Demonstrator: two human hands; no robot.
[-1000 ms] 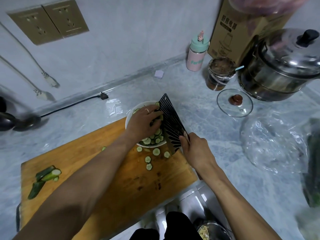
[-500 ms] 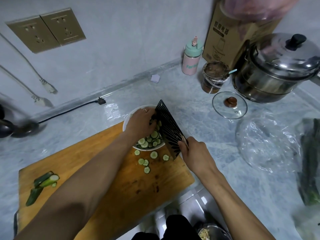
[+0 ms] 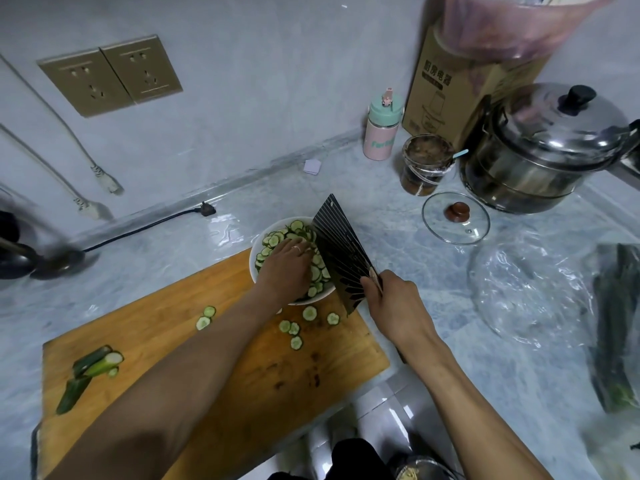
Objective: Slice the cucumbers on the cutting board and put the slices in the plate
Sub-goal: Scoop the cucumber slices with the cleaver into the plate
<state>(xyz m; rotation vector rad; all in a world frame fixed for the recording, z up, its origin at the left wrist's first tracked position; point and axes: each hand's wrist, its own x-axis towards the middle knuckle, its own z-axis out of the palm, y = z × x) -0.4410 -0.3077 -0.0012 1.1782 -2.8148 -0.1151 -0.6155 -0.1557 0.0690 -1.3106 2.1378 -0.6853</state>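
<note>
Nearest the camera, a wooden cutting board point(image 3: 242, 382) lies on the grey marbled surface point(image 3: 433, 341). At its left end sit cucumber end pieces point(image 3: 93, 367), cut lengthwise and lying apart from the rest. Toward the board's far edge several loose cucumber slices point(image 3: 294, 329) are scattered, two more of them lying a little to the left.

The right hand point(image 3: 394, 306) has its grip wrapped round the handle of a dark ribbed cleaver point(image 3: 341, 254), whose broad blade stands tilted on edge, its lower part over the board's far right corner and its flat side against the plate. The left hand point(image 3: 289, 263) reaches over the white plate point(image 3: 258, 247), fingers extended and resting on the heap of slices inside; a ring shows on one finger. The plate sits just past the board's far edge, overlapping it slightly.

Farther back on the right are a glass lid point(image 3: 455, 218), a brown jar point(image 3: 426, 164), a steel pot point(image 3: 540, 150) with its lid on, a pink-and-green bottle point(image 3: 381, 129) and a cardboard box point(image 3: 446, 88). On the wall, wall sockets point(image 3: 110, 76).
</note>
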